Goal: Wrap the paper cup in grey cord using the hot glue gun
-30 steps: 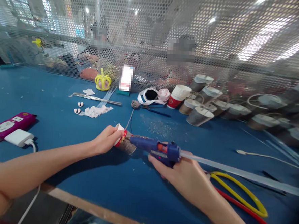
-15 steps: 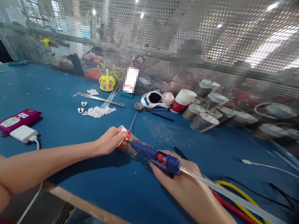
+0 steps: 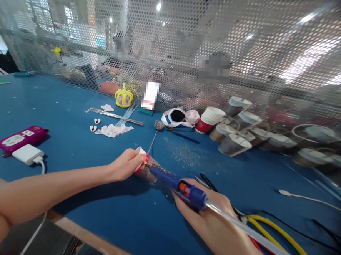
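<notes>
My left hand [image 3: 127,164] is closed around a paper cup [image 3: 147,175], tilted on its side, with a white and red end and grey cord wrapped over the rest. From the cup a strand of grey cord runs back to a small ball of cord [image 3: 159,125]. My right hand [image 3: 208,210] grips a blue hot glue gun [image 3: 167,178], its nozzle at the cup's side by my left fingers. Whether the tip touches the cup I cannot tell. A long clear glue stick [image 3: 239,226] sticks out of the gun's rear. The gun's handle is mostly hidden by my hand.
Stacked paper cups [image 3: 211,118] and several grey-wrapped cups [image 3: 234,144] stand at the back right. Dark-handled pliers [image 3: 184,136], white scraps [image 3: 114,130] and metal rods [image 3: 116,116] lie mid-table. A purple pack [image 3: 22,137] and white charger [image 3: 28,154] sit left. Yellow-handled scissors or pliers [image 3: 279,234] lie right. A perforated screen [image 3: 170,39] stands behind.
The view has shifted slightly, so most things appear a little lower and further right. Both hands keep their hold, with the glue gun's nozzle still at the cup.
</notes>
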`<state>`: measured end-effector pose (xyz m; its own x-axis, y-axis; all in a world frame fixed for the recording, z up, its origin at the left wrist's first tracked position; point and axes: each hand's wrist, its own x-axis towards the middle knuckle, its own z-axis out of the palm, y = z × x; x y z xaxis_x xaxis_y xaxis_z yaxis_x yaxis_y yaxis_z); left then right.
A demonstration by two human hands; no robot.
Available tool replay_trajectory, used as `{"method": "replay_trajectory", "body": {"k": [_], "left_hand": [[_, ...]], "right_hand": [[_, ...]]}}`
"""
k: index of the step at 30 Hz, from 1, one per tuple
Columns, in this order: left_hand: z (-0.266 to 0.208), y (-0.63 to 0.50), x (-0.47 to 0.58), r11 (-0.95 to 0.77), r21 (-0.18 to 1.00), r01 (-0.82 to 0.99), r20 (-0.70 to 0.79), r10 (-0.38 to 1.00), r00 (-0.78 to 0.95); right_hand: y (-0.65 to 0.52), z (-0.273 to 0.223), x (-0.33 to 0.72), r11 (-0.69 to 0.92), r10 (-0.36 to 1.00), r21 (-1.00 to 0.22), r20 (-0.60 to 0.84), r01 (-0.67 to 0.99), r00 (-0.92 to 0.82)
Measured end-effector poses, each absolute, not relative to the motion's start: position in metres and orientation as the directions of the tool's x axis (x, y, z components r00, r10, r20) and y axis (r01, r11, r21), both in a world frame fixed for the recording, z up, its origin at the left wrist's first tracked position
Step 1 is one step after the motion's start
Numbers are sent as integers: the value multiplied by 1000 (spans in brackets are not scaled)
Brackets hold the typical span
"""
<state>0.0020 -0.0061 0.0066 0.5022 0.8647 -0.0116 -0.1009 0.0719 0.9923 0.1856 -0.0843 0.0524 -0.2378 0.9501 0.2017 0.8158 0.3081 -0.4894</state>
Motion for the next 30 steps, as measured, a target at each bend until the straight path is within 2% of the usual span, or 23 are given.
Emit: {"method": "replay_trajectory", "body": {"k": [5, 13, 22, 30], "left_hand": [[3, -6, 2, 51, 998, -45, -23, 876, 482], [-4, -4, -1, -62, 985, 162, -15, 900, 435], [-3, -6, 0, -89, 980, 179, 2, 899, 439], [-5, -5, -1, -118, 969, 215, 11, 896, 443]], "right_hand": [[-83, 50, 186, 332, 941, -473, 222, 816, -255], [-76, 38, 197, 269, 956, -499, 242, 824, -166], [-76, 46, 192, 278, 953, -483, 246, 830, -176], [-75, 42, 193, 297, 945, -517, 283, 803, -167]]}}
